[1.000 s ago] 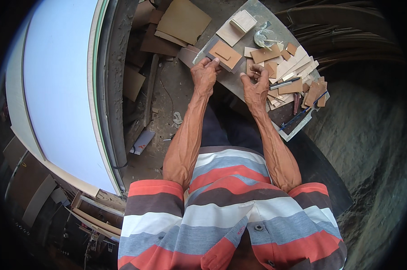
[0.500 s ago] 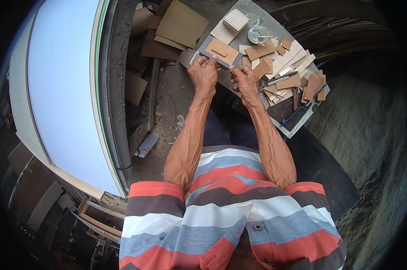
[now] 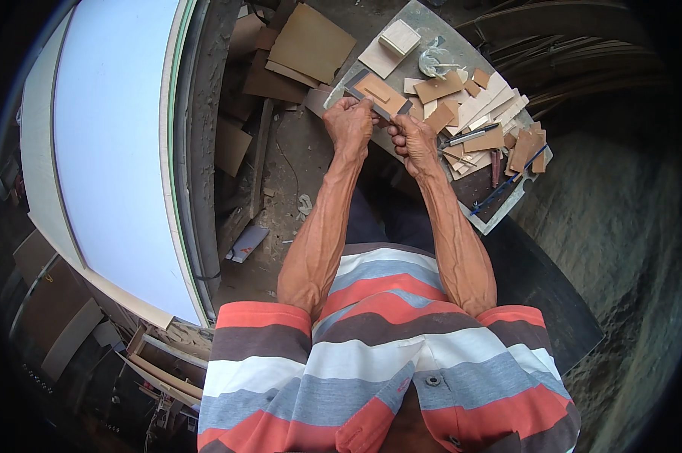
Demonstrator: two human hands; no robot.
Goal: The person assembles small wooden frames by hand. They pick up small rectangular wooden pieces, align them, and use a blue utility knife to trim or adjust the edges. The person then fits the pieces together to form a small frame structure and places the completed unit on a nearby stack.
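Both my hands are at the near edge of a small tan wooden piece (image 3: 369, 84) lying on a dark grey sheet (image 3: 354, 81), over the table's near left part. A short narrow strip (image 3: 379, 93) sits raised on the tan face. My left hand (image 3: 348, 128) pinches the near left edge, its fingers curled partly out of sight. At the near right corner, my right hand (image 3: 416, 141) grips with thumb against bent fingers. Just beyond lies a pale flat board (image 3: 378, 62) carrying a small stack of light wooden blocks (image 3: 400, 37).
Many brown and pale wood offcuts (image 3: 492, 106), a pen (image 3: 469, 135) and a blue stick-like tool (image 3: 499, 192) cover the table's right side. A whitish cup-like container (image 3: 434, 62) stands behind them. A large white panel (image 3: 114, 151) stands left; brown boards (image 3: 310, 41) lean beyond it.
The piece and its grey sheet appear more tilted, with less of the grey border showing. My hands have turned slightly and stay on its near edge. The whole view has shifted a little.
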